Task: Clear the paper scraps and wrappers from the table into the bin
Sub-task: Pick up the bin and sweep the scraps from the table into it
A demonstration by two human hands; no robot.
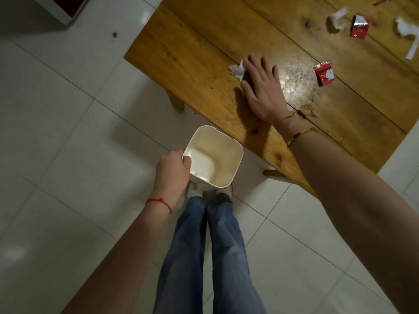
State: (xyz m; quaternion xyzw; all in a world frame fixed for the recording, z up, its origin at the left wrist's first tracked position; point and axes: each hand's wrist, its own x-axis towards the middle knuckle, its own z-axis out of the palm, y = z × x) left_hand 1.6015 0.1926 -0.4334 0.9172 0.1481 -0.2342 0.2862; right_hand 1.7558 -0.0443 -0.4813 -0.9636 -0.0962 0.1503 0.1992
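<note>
Early going: the bin [213, 156] looks empty, gripped at its rim by the left hand [173, 172] just below the tabletop [192, 64] edge. The right hand [260, 89] lies flat and unclenched, touching one paper scrap [237, 69]. Two red wrappers [323, 73] and more scraps [336, 20] wait beyond.

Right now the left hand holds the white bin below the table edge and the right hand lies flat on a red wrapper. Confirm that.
Not quite. The head view shows the right hand flat on the table against a crumpled white paper scrap, not a red wrapper; the nearest red wrapper lies untouched. The left hand does hold the white bin.
</note>
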